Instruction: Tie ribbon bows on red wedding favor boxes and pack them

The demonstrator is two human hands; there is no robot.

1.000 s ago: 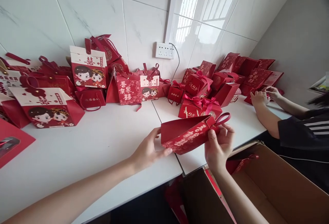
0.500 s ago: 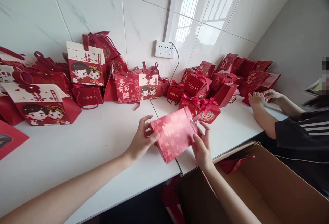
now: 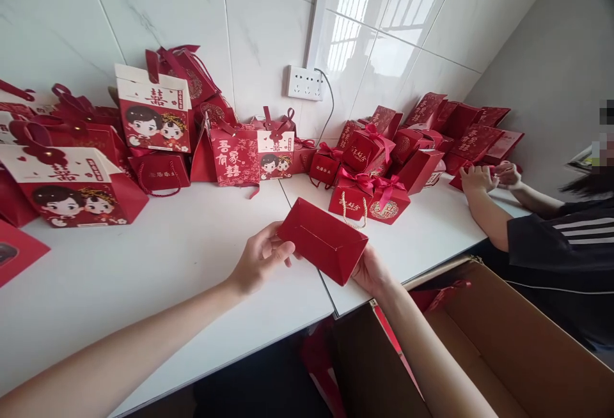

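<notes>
A red paper gift box [image 3: 319, 239] is held above the table edge, its plain folded base turned towards me. My left hand [image 3: 261, 258] grips the box's left end, thumb in front and fingers partly behind it. At the right end my right hand [image 3: 374, 271] holds it from behind and below, with most of those fingers hidden. Just beyond stand small red boxes with pink bows, one of them a box with gold rope handles [image 3: 352, 197].
Cartoon-printed gift boxes [image 3: 79, 191] and other red boxes line the wall. A large cardboard carton [image 3: 480, 322] stands at the lower right with a red box inside. Another person's hands [image 3: 484, 178] handle a red item at right. A power socket [image 3: 305, 82] is on the wall.
The gift box has been turned over in my hands, so its base now faces me instead of its printed side. My right hand has shifted behind it.
</notes>
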